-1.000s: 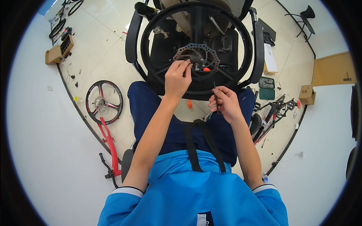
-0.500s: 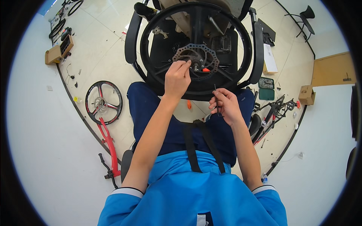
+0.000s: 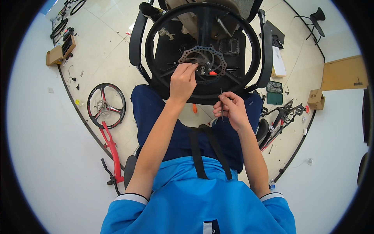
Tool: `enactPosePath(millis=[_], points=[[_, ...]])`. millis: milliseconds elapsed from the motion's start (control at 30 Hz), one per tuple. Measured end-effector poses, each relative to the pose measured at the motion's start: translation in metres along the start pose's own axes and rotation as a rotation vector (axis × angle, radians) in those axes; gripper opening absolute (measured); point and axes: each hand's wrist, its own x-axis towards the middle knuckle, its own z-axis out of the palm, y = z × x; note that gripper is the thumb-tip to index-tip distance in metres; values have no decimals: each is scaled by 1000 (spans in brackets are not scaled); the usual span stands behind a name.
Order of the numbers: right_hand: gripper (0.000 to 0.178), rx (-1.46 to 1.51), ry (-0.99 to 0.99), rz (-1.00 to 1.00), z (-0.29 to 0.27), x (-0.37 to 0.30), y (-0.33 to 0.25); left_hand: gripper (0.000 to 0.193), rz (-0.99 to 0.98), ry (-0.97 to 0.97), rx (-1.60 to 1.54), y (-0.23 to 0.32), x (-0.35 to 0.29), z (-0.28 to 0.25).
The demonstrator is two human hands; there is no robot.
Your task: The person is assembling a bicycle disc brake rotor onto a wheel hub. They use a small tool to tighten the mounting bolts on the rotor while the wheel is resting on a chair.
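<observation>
Lying over black chair (image 3: 266, 58): wheel (image 3: 203, 27), rotor (image 3: 213, 52) uppermost, probably for access; left hand (image 3: 183, 80) pinched near hub (image 3: 202, 68), contents indiscernible; right hand (image 3: 233, 109) grasping slim tool (image 3: 222, 106).

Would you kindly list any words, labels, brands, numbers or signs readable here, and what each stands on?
I won't copy wording; markings appear on these:
Three-spoke wheel: lettering on its rim, mostly too small.
Blue shirt: patch with characters cut off by the picture's edge.
Cardboard box at right: marks too small to read.
</observation>
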Motion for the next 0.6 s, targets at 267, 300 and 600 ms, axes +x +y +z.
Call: enactPosePath(millis=[267,300,600], points=[[15,-62,39,-184,27,-1,-17,10,-243,10,-108,6,-3,-3],[16,-82,39,-216,32,0,-21,10,-265,2,-111,7,-2,-2],[22,-53,-49,-103,51,9,-35,14,-251,14,-156,7,-1,-5]])
